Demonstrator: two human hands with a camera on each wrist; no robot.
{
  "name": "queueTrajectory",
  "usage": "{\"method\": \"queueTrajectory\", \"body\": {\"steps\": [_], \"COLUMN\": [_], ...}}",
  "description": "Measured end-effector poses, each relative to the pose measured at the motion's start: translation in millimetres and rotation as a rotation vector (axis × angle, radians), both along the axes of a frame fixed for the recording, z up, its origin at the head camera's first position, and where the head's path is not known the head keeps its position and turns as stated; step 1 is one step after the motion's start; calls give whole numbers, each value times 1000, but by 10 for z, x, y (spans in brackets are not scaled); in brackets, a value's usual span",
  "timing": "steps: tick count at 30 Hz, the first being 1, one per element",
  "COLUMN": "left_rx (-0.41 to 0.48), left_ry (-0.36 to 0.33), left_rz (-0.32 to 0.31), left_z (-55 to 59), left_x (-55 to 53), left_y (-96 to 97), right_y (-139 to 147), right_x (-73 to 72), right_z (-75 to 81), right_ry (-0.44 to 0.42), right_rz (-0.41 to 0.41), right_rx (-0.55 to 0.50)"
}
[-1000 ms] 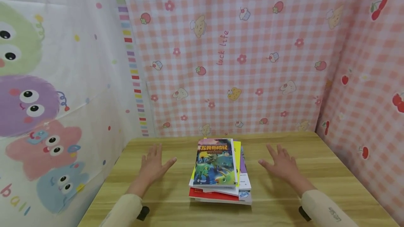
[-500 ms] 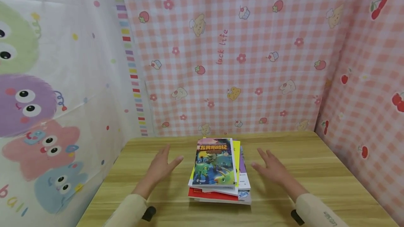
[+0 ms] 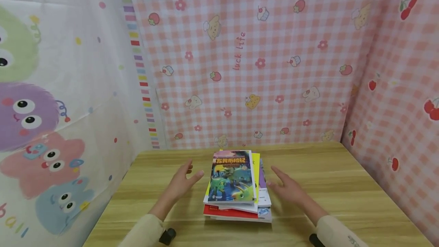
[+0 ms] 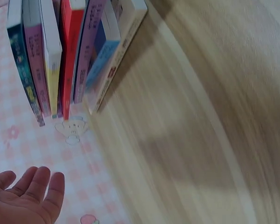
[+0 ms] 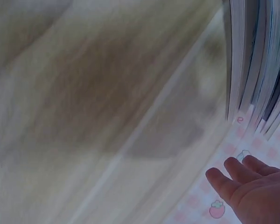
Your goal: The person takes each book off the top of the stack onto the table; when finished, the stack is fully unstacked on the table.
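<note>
A stack of several books lies mid-table in the head view. On top is a comic-style book (image 3: 231, 178) with a blue-green cover and orange title; yellow, purple and white edges show beneath, with a red book (image 3: 229, 212) near the bottom. Beside the stack's left side is my left hand (image 3: 183, 181), thumb spread from the fingers. My right hand (image 3: 289, 189) is at the right side, its thumb overlapping the stack's edge in this view. Both hands hold nothing. Colourful book spines (image 4: 67, 60) show in the left wrist view, page edges (image 5: 256, 60) in the right.
The wood-grain table (image 3: 154, 193) carries the stack. A pink checked cloth (image 3: 253, 41) hangs behind it, with another checked cloth (image 3: 404, 98) at the right. On the left hangs a white curtain (image 3: 92, 87) with cartoon figures.
Both hands have moved inward toward the stack, the left one rightward and the right one leftward. The books have stayed in place on the table; the head view has shifted slightly.
</note>
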State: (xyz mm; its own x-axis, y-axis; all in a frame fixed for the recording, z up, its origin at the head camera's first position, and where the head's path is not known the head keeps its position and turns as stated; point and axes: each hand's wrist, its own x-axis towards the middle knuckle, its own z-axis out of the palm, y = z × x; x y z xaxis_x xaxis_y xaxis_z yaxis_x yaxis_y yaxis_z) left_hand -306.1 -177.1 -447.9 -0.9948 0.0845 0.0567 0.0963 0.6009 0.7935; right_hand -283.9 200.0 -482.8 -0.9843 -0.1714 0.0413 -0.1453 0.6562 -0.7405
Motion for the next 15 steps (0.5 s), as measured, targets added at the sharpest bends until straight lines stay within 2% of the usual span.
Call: {"method": "queueTrajectory", "body": {"steps": [7, 15], "left_rx": [112, 193], "left_ry": [-58, -126], "left_rz": [-9, -68], "left_z": [-61, -112], "left_x": [45, 106], "left_y": [118, 229], "right_y": [-97, -169], "right_x": [62, 147], "right_z": [-46, -92], "right_ry": [-86, -101], "right_rz": [-20, -28], "right_rx": [-74, -188]}}
